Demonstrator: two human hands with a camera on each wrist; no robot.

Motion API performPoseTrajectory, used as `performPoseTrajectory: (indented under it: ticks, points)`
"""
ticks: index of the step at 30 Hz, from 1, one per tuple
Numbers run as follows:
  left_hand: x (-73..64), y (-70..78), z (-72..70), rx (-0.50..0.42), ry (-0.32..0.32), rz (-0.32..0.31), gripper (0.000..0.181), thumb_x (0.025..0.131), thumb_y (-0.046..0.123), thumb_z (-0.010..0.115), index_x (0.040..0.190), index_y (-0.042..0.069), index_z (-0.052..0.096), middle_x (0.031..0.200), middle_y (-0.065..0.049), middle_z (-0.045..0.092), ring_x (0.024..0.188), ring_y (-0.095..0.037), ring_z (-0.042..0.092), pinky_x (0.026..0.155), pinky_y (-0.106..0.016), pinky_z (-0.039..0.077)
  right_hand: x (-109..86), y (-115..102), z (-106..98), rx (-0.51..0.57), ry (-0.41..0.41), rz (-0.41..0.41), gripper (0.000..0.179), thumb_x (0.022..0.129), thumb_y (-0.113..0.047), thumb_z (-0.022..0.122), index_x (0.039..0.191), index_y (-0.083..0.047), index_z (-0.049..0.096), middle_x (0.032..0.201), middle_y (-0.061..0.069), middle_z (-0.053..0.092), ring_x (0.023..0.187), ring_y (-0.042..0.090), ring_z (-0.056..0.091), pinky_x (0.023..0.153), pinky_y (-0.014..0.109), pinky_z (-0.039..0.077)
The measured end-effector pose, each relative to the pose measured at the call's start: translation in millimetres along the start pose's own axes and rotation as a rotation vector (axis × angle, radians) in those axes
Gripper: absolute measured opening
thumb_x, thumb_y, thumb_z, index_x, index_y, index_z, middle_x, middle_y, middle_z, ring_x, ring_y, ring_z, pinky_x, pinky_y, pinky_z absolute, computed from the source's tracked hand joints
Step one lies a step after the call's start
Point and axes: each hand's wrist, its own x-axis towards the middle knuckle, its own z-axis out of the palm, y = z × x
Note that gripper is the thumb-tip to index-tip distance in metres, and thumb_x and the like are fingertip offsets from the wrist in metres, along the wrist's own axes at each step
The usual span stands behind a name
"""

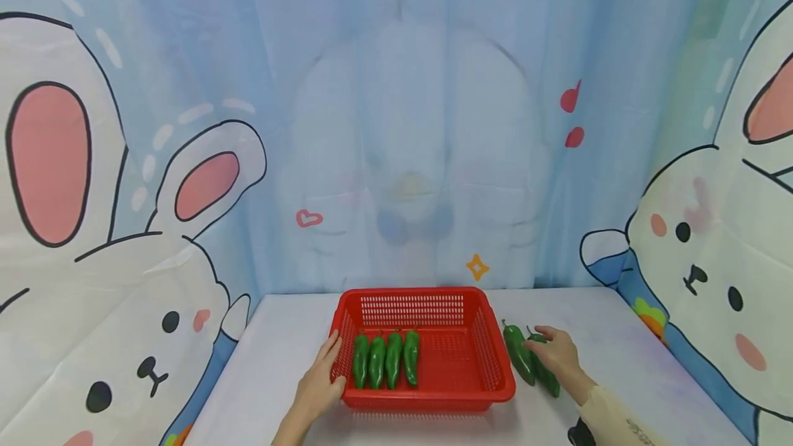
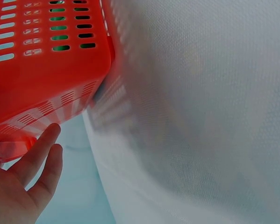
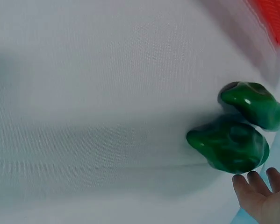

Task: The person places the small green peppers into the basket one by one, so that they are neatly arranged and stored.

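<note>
A red plastic basket (image 1: 427,396) holds several green peppers (image 1: 393,360) in a row along its left side. My left hand (image 1: 319,380) rests against the basket's left side, its fingers fairly straight along the rim; the left wrist view shows fingertips (image 2: 51,133) by the slotted wall. To the right of the basket, two more green peppers lie side by side on the table. My right hand (image 1: 557,356) is over the outer pepper (image 1: 546,376), partly hiding it, thumb and fingers spread around its stem end. In the right wrist view, fingertips (image 3: 253,177) are right at that pepper's edge. The inner pepper (image 1: 519,353) lies nearer the basket.
A white table (image 1: 291,329) bears everything. Behind it hangs a blue curtain (image 1: 403,122) printed with rabbits, at the table's back edge. A small black object (image 1: 581,433) shows by the right sleeve (image 1: 613,418).
</note>
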Motion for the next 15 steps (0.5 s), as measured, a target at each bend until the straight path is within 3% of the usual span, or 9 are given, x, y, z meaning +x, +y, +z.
performPoseTrajectory:
  ticks: [4,8,15]
  points:
    - [-0.3,-0.4,0.4,0.004,-0.005,-0.004,0.075,0.074,0.010,0.056,0.147,-0.002,0.042,0.157,-0.011,0.034,0.134,-0.037,0.045,0.086,-0.061,0.050,0.4,5,-2,0.012,0.022,0.041,0.058,0.090,-0.019,0.060,0.134,0.016,0.046,0.134,0.043,0.041,0.120,0.055,0.044,0.091,0.059,0.048]
    - [0.1,0.0,-0.3,0.002,0.002,0.000,0.075,0.073,0.010,0.055,0.147,-0.002,0.043,0.157,-0.011,0.034,0.133,-0.037,0.046,0.085,-0.061,0.050,0.9,7,-4,0.019,0.012,0.066,0.056,0.092,-0.016,0.054,0.136,0.017,0.042,0.135,0.043,0.037,0.123,0.056,0.040,0.099,0.060,0.041]
    - [1.0,-0.8,-0.3,-0.005,0.001,0.005,0.076,0.073,0.011,0.055,0.147,-0.001,0.042,0.157,-0.011,0.034,0.132,-0.037,0.047,0.084,-0.060,0.051,3.8,15,-6,0.019,-0.007,0.068,0.051,0.092,-0.009,0.054,0.134,0.019,0.042,0.134,0.045,0.036,0.122,0.057,0.040,0.100,0.060,0.040]
